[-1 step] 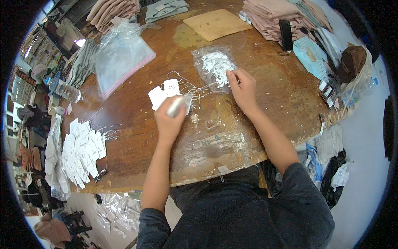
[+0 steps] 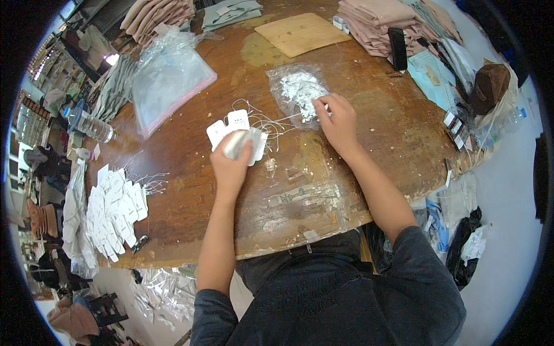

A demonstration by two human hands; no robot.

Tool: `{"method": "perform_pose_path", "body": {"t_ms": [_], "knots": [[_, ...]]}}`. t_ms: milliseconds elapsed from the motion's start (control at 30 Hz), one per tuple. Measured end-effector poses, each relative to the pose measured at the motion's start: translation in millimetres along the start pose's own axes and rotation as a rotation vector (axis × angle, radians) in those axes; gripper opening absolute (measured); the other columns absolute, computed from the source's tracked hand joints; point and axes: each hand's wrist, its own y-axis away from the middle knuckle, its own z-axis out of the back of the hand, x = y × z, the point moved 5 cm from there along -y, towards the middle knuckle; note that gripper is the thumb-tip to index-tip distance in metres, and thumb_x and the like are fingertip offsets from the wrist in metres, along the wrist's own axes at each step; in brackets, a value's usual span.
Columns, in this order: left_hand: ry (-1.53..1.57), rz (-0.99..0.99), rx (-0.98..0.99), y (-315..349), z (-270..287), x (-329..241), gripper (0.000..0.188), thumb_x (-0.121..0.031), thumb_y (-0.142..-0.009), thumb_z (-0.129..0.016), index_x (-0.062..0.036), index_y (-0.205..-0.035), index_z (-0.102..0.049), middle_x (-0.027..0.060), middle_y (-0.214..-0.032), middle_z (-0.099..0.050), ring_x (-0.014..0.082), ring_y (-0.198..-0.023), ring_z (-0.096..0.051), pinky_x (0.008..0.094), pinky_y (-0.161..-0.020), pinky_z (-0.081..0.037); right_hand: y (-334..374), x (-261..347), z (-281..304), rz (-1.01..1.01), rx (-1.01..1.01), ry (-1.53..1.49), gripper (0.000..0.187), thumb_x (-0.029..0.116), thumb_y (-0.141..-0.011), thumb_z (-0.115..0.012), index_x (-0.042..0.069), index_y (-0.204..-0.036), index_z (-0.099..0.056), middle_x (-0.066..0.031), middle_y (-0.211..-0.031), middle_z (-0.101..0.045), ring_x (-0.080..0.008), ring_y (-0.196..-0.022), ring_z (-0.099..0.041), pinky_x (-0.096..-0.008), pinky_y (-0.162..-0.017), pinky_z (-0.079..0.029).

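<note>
In my left hand (image 2: 229, 167) is a small stack of white hang tags (image 2: 235, 145), blurred by motion, gripped between thumb and fingers. More white hang tags (image 2: 237, 120) lie on the table just beyond it, their white strings (image 2: 271, 124) spreading toward the right. My right hand (image 2: 339, 118) is closed in a pinch at the right edge of a clear plastic bag (image 2: 281, 86) with many small white pieces (image 2: 304, 95) in it. Whatever its fingertips hold is too small to make out.
A heap of white tags (image 2: 115, 210) with strings lies at the left of the wooden table (image 2: 300, 225). Beyond are clear plastic sleeves (image 2: 167, 86), a brown envelope (image 2: 302, 33), folded pink garments (image 2: 378, 29) and a black upright object (image 2: 397, 49). A water bottle (image 2: 92, 127) lies far left.
My left hand has shifted slightly left with the tags, which have turned a little in its grip. The fingers of my right hand have moved slightly left.
</note>
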Motion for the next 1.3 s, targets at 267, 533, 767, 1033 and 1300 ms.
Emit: {"method": "perform_pose_path", "body": {"t_ms": [267,533,767,1033,1300], "knots": [[-0.191,0.064,-0.282,-16.6,26.4,14.1,0.026,-0.014,-0.083,-0.073,0.0008,-0.103,-0.067,0.0089,-0.094,-0.068,0.0164,-0.085,-0.063,0.0308,-0.079,-0.049,2.5,-10.0,-26.1,0.264,0.273,0.391,0.013,0.011,-0.077,-0.067,0.008,-0.089,-0.07,-0.0054,-0.099,-0.062,-0.0263,-0.09,-0.056,-0.0363,-0.076,-0.049],[-0.179,-0.159,-0.174,-6.3,0.9,-11.3,0.016,-0.008,-0.084,-0.07,-0.0004,-0.098,-0.068,0.0089,-0.094,-0.069,0.0162,-0.087,-0.064,0.0288,-0.079,-0.048,9.6,-32.6,-37.1,0.07,0.49,0.355,0.023,0.003,-0.078,-0.059,0.005,-0.1,-0.068,-0.011,-0.098,-0.061,-0.0317,-0.092,-0.06,-0.0413,-0.079,-0.05],[-0.149,-0.185,-0.121,-3.9,-9.1,-14.7,0.018,-0.006,-0.081,-0.071,0.0001,-0.097,-0.068,0.0105,-0.09,-0.068,0.0201,-0.08,-0.065,0.0302,-0.074,-0.05,16.5,-19.8,-51.4,0.069,0.51,0.188,0.011,0.006,-0.082,-0.056,0.001,-0.091,-0.062,-0.0169,-0.092,-0.058,-0.0351,-0.086,-0.062,-0.0442,-0.075,-0.052],[-0.137,-0.201,-0.096,-2.8,-10.0,-15.2,0.018,-0.006,-0.081,-0.07,0.0008,-0.098,-0.068,0.0105,-0.089,-0.068,0.0186,-0.079,-0.065,0.0292,-0.074,-0.05,8.1,-14.8,-31.6,0.02,0.224,-0.037,0.009,0.009,-0.083,-0.068,0.002,-0.089,-0.065,-0.0115,-0.096,-0.063,-0.0315,-0.085,-0.063,-0.0392,-0.074,-0.051],[0.348,0.154,0.236,5.2,-32.9,-4.7,0.019,-0.011,-0.087,-0.068,0.0005,-0.102,-0.065,0.006,-0.09,-0.066,0.0153,-0.077,-0.063,0.0275,-0.071,-0.049,9.6,35.9,-17.0,0.307,0.116,-0.248,0.012,0.013,-0.085,-0.068,0.002,-0.089,-0.066,-0.0134,-0.085,-0.063,-0.0305,-0.079,-0.061,-0.0382,-0.069,-0.048]]}}
